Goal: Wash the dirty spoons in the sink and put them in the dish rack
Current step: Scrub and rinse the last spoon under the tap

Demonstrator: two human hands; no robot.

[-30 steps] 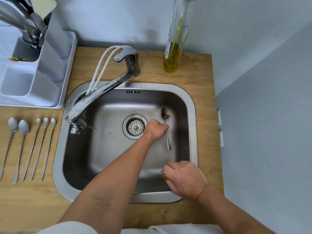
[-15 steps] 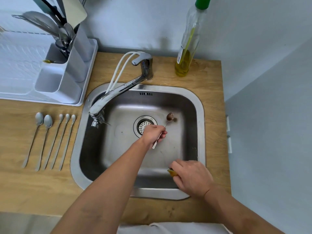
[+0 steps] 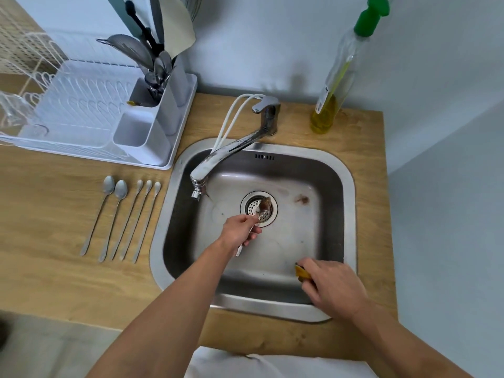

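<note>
Sink (image 3: 350, 186): my landmark, a steel basin set into the wooden surface (image 3: 54, 214); a brown smear lies on its floor, right of the drain.
Dish rack (image 3: 90, 115): white, on the surface to the sink's upper left, its cutlery holder nearest the sink; that is where I judge the washed spoon belongs.
Tap (image 3: 226, 154): its spout reaches in over the sink's left side; I see no water running, so I judge it needs turning on before rinsing.
Five spoons (image 3: 122, 219): laid side by side on the surface left of the sink; I cannot tell whether they are clean.
Left hand (image 3: 240, 230): inside the sink, fingers curled round the handle of the dirty spoon (image 3: 264, 205), whose brown-coated bowl sits over the drain (image 3: 259, 208).
Right hand (image 3: 335, 287): at the sink's lower right corner, fingers closed over the yellow sponge (image 3: 301, 272).
Doing it well: I should keep the bowl over the drain, bring the sponge across, scrub both faces, then rinse.
</note>
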